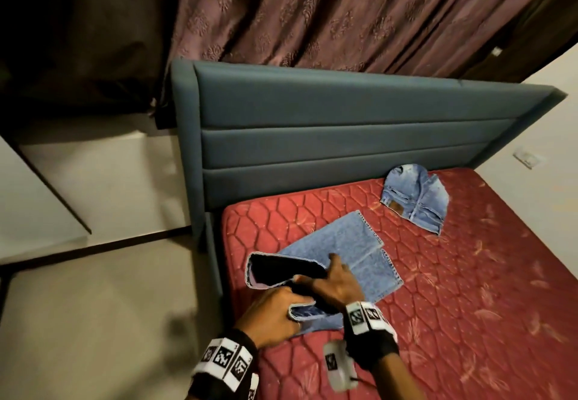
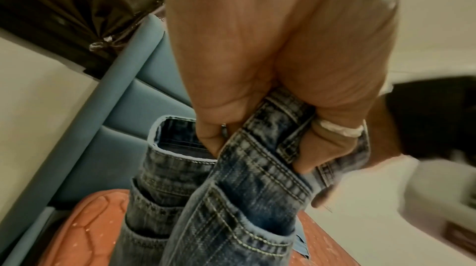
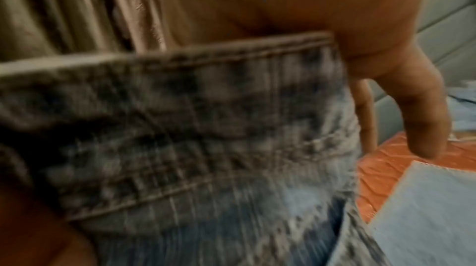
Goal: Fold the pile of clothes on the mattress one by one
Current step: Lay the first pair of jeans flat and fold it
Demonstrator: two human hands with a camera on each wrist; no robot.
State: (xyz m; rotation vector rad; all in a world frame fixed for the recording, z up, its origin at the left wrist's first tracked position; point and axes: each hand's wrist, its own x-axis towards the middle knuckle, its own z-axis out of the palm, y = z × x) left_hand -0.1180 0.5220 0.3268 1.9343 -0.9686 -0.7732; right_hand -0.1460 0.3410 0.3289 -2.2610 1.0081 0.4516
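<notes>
One pair of jeans point(image 1: 414, 200) lies folded near the headboard point(image 1: 312, 137) — the second jeans point(image 1: 353, 262), at the mattress point(image 1: 469, 290) corner, is half-folded, waistband gripped by left hand point(image 1: 272, 318) and right hand point(image 1: 336, 284).

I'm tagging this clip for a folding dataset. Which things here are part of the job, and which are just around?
Part of the job:
- jeans being handled, waistband gripped by the left hand, right hand on them
- folded jeans near the headboard
- red mattress

Just around:
- blue headboard
- curtain
- wall socket
</notes>
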